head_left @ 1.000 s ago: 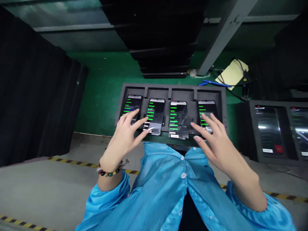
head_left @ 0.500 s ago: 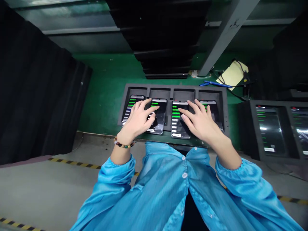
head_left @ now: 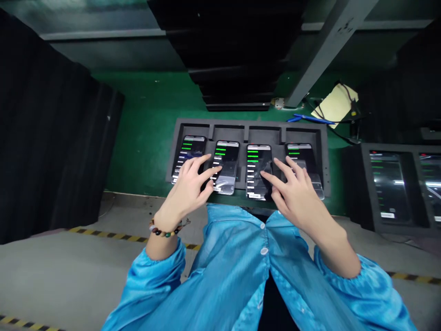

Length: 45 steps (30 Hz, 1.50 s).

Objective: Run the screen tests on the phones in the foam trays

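Observation:
Several phones with lit screens lie in a dark grey compartment tray (head_left: 246, 133). My left hand (head_left: 191, 186) is open, its fingers spread over the leftmost phone (head_left: 193, 146) and the second phone (head_left: 229, 174); its index fingertip is at the second screen. Over on the right, my right hand (head_left: 294, 188) is open too, index fingertip at the third phone (head_left: 254, 165) and other fingers over the fourth phone (head_left: 303, 154). Green and white text lines show on the screens. Neither hand holds anything.
Another tray (head_left: 413, 225) with phones stands at the right. Behind are a blue pen-like object (head_left: 313, 119), yellow paper (head_left: 334, 106), dark cables and a grey post (head_left: 320, 59). Black curtains (head_left: 58, 128) hang at the left and back.
Both hands have moved down the screens toward my body, uncovering more of the phones. The leftmost and third phone screens show fewer green lines near the top.

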Each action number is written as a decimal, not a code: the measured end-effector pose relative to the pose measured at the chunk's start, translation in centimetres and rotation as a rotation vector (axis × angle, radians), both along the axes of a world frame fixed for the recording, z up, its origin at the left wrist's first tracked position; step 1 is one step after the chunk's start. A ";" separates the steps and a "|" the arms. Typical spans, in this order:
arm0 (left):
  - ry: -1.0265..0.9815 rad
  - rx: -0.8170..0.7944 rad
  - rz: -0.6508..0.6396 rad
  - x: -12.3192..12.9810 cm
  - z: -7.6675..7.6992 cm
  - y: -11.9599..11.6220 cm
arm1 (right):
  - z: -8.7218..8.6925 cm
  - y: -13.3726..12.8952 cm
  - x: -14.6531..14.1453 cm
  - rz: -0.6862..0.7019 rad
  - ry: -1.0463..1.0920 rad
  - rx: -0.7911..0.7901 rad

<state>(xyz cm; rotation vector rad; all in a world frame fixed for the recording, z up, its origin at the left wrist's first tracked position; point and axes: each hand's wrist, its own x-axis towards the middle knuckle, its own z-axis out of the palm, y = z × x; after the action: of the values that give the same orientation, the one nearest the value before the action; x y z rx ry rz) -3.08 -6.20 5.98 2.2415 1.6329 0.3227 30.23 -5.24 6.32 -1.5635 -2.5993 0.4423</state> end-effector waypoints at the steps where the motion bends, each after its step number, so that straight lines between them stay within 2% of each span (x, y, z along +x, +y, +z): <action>1: 0.008 0.011 -0.002 0.1 -0.2 0.4 | -0.2 0.4 -0.2 -0.004 -0.009 0.012; 5: 0.036 0.045 -0.022 0.3 -0.8 1.5 | -0.7 1.7 -0.7 -0.028 -0.018 0.021; 12: 0.042 0.058 -0.009 0.4 -1.3 2.1 | -0.8 2.8 -1.3 -0.074 -0.008 -0.017; 27: 0.030 0.045 0.015 0.7 -1.8 4.0 | -1.8 5.1 -1.8 -0.085 -0.001 -0.046; 30: 0.021 0.061 0.009 0.6 -1.7 4.0 | -0.9 5.2 -1.0 -0.050 0.032 -0.011; 33: -0.025 0.121 0.017 0.2 -1.4 3.5 | 2.1 6.0 1.6 -0.015 0.105 0.119; 35: -0.064 0.178 0.033 -0.4 -1.0 3.1 | 4.8 7.5 4.0 -0.034 0.114 0.178; 37: -0.096 0.231 0.052 -0.9 -0.6 2.6 | 6.8 10.2 6.3 -0.097 0.029 0.162; 39: -0.116 0.265 0.065 -1.2 -0.4 2.0 | 7.3 14.0 8.1 -0.233 -0.120 0.089; 42: -0.129 0.274 0.077 -1.2 -0.3 1.2 | 5.1 20.2 9.2 -0.515 -0.207 -0.094; 43: -0.132 0.271 0.084 -1.1 -0.3 0.9 | 3.9 21.9 9.2 -0.560 -0.200 -0.143; 45: -0.137 0.263 0.105 -1.1 -0.2 0.1 | 1.7 24.5 9.1 -0.567 -0.186 -0.206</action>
<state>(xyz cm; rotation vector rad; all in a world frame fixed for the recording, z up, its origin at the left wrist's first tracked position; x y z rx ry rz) -4.21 -6.09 5.79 2.2611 1.7230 0.7406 39.33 19.29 8.04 -2.3992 -2.1207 0.5390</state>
